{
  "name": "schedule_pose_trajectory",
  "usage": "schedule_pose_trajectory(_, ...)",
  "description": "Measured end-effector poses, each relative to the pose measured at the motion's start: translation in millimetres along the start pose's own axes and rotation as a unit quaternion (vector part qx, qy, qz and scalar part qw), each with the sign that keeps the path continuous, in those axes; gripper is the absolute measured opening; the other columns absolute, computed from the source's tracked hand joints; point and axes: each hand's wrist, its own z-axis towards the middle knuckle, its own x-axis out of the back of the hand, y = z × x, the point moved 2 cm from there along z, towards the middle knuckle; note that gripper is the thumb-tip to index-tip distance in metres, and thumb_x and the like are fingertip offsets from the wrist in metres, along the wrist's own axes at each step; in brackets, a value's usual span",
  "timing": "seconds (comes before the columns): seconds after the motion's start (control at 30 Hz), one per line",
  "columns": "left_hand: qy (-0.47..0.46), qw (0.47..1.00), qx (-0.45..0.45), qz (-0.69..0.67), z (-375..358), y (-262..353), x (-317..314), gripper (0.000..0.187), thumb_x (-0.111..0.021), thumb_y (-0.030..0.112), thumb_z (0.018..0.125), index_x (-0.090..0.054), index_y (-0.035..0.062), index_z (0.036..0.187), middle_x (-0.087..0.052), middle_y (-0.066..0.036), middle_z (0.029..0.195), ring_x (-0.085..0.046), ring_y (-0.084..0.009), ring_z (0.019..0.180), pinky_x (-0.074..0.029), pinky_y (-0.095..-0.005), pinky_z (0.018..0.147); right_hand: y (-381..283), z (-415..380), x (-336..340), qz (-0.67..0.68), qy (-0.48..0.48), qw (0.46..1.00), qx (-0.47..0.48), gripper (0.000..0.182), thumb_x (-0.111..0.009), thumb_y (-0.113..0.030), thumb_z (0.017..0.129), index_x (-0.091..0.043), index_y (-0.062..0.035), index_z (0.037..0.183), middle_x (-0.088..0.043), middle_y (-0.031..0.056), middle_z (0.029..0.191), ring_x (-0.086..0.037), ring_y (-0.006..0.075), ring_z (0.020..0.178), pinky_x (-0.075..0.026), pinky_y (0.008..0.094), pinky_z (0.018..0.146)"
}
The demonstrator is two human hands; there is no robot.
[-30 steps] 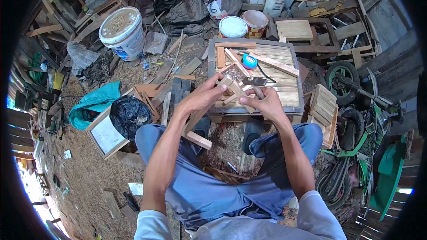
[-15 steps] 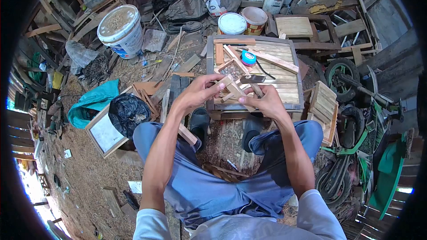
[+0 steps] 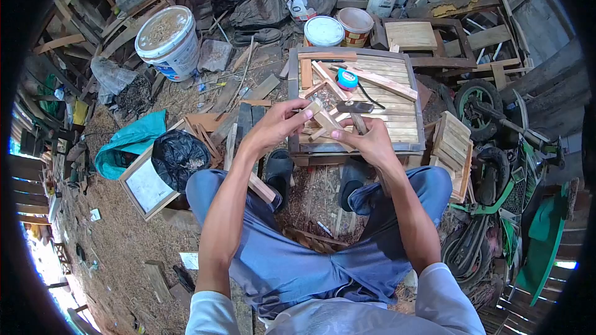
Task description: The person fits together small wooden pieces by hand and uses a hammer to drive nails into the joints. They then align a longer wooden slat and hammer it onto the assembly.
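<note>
Both hands are raised over the near edge of a slatted wooden panel (image 3: 405, 118). My left hand (image 3: 278, 125) pinches the upper left end of a small wooden piece (image 3: 324, 118) between thumb and fingers. At its lower right end, my right hand (image 3: 367, 141) holds the same piece with its thumb. A tool with a dark blade (image 3: 355, 107) and a wooden handle (image 3: 359, 124) also sits in my right hand. Beyond the hands, a small wooden frame (image 3: 329, 80) rests on the panel beside a blue and pink round container (image 3: 347, 79).
Long wood strips (image 3: 388, 85) lie on the panel. Behind it stand a white-lidded bucket (image 3: 324, 31) and an open bucket (image 3: 356, 22). A large bucket (image 3: 167, 43) is at the upper left, a green motorbike (image 3: 496, 192) at the right. Wood scraps (image 3: 264, 88) litter the floor.
The dark blade has shifted slightly right and turned a little. Both hands stay on the wooden piece, with only a small movement.
</note>
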Motion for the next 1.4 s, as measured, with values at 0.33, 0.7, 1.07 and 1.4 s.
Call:
schedule_pose_trajectory(0.33, 0.003, 0.999, 0.026, 0.046, 0.2, 5.0, -0.5, 0.039, -0.056, 0.035, 0.098, -0.06, 0.0033, 0.122, -0.053, 0.004, 0.078, -0.048, -0.0061, 0.069, -0.038, -0.0234, 0.059, 3.7, 2.7, -0.6, 0.039, 0.001, 0.999, -0.012, 0.038, -0.085, -0.03, 0.075, -0.074, 0.0, 0.094, -0.067, 0.0033, 0.073, -0.058, 0.0088, 0.065, -0.044, 0.0248, 0.06)
schedule_pose_trajectory(0.7, -0.014, 0.997, 0.048, 0.06, 1.2, 3.5, 1.9, 0.038, -0.055, 0.035, 0.099, -0.062, 0.0034, 0.118, -0.047, 0.005, 0.075, -0.042, -0.0062, 0.066, -0.036, -0.0247, 0.059, 10.0, 7.2, -6.4, 0.036, -0.04, 0.997, -0.05, 0.037, -0.083, -0.029, 0.077, -0.073, 0.0012, 0.096, -0.068, 0.0037, 0.079, -0.058, 0.0093, 0.07, -0.044, 0.0245, 0.066)
schedule_pose_trajectory(1.07, -0.014, 0.996, 0.043, 0.081, -3.5, 8.9, -1.7, 0.041, -0.055, 0.037, 0.099, -0.062, 0.0033, 0.12, -0.05, 0.003, 0.077, -0.044, -0.0076, 0.067, -0.037, -0.026, 0.059, 13.2, 9.0, -3.6, -0.005, -0.048, 0.998, -0.042, 0.038, -0.084, -0.029, 0.076, -0.073, 0.0016, 0.094, -0.068, 0.0047, 0.079, -0.059, 0.0107, 0.073, -0.046, 0.0262, 0.069)
schedule_pose_trajectory(1.4, -0.016, 0.996, 0.034, 0.079, -0.4, 2.1, -1.3, 0.042, -0.056, 0.039, 0.098, -0.061, 0.004, 0.121, -0.055, 0.003, 0.082, -0.044, -0.0071, 0.065, -0.036, -0.0252, 0.055, 14.7, 8.4, -4.3, 0.009, -0.047, 0.998, -0.034, 0.04, -0.085, -0.032, 0.075, -0.073, 0.0015, 0.094, -0.068, 0.0043, 0.078, -0.059, 0.011, 0.071, -0.045, 0.0263, 0.066)
